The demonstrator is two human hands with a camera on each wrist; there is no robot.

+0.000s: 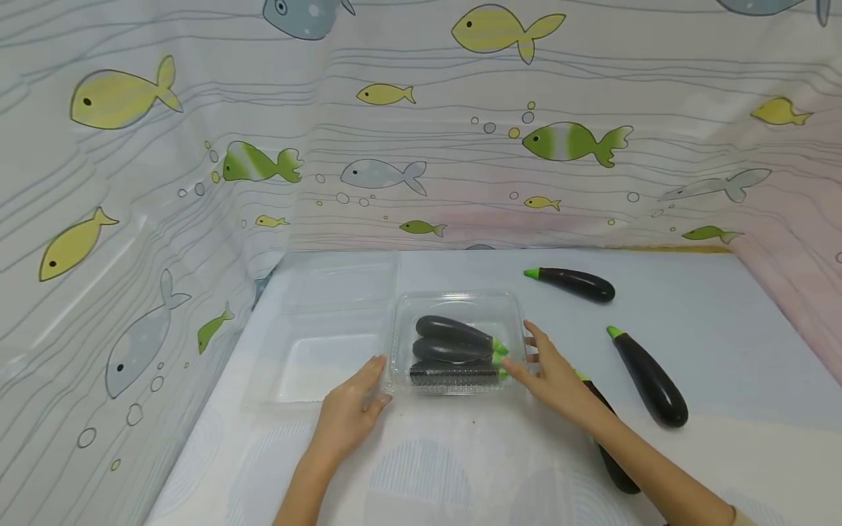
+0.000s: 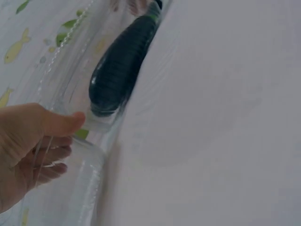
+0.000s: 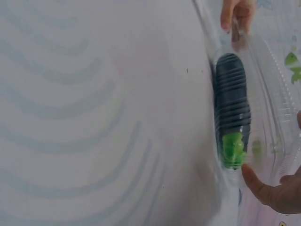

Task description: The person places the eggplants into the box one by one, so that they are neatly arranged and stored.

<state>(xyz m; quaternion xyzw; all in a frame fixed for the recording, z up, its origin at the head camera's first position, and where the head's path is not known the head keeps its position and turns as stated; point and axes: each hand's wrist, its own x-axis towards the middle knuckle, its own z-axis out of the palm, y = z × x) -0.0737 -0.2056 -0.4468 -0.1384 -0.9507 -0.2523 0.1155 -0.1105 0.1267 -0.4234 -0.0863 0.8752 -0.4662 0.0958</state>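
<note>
Clear container [image 1: 403,321] is sitting on the cloth-covered table [image 1: 473,453] between both hands, three dark eggplants [image 1: 454,351] lying side by side in it, green tips pointing right; probably lying lengthwise because that's suiting the box's long side. Left hand [image 1: 349,409] is gripping the left end, thumb in front, other fingers showing through clear plastic in its wrist view. Right hand [image 1: 555,376] is gripping the right end, thumb at the near corner, fingertips at the right edge. My read: they're holding opposite ends because thin, light plastic is likely to slide or flex under one-sided force. Neither hand is looking clenched; can't tell actual pressure. Relative to fingers: green tips are lying just inside the wall by the right thumb, rounded ends are facing the left fingers, and plastic seems to be sitting between skin and eggplants. Can't tell whether a lid is covering the top. Second clear tray [image 1: 332,369] is lying just beside the left hand. Three loose eggplants are lying on the right: far one [image 1: 572,283], right one [image 1: 651,380], near one [image 1: 617,471] running partly under the right forearm, probably parked there to be staying within reach
</note>
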